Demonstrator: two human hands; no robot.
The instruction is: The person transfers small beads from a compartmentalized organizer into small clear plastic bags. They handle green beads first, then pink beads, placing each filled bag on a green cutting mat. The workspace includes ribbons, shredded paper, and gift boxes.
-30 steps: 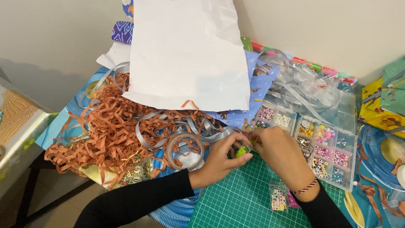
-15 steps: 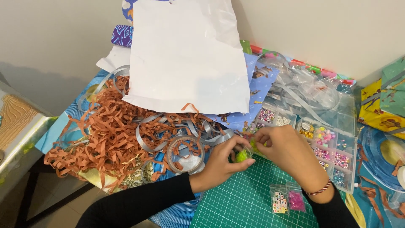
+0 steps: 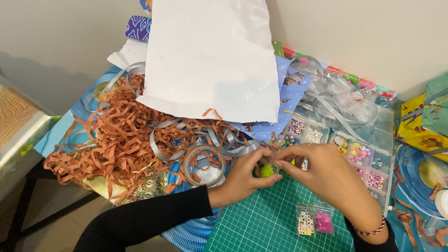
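My left hand (image 3: 245,179) pinches a small fuzzy green ball (image 3: 267,171) just above the green cutting mat (image 3: 261,224). My right hand (image 3: 326,175) meets it from the right, fingertips touching the same green ball. Both sleeves are black, and a red and white bracelet (image 3: 368,230) sits on my right wrist. A roll of clear tape (image 3: 204,165) lies just left of my left hand. Small clear bags of letter beads and pink beads (image 3: 313,223) rest on the mat below my right hand.
A heap of brown shredded paper (image 3: 116,140) and grey ribbon (image 3: 224,140) covers the left side. A large white sheet (image 3: 212,58) lies at the back. A clear compartment box of beads (image 3: 364,158) stands to the right, with tangled clear ribbon (image 3: 336,98) behind it.
Both hands stay joined on the green ball and have shifted slightly. The view has moved a little.
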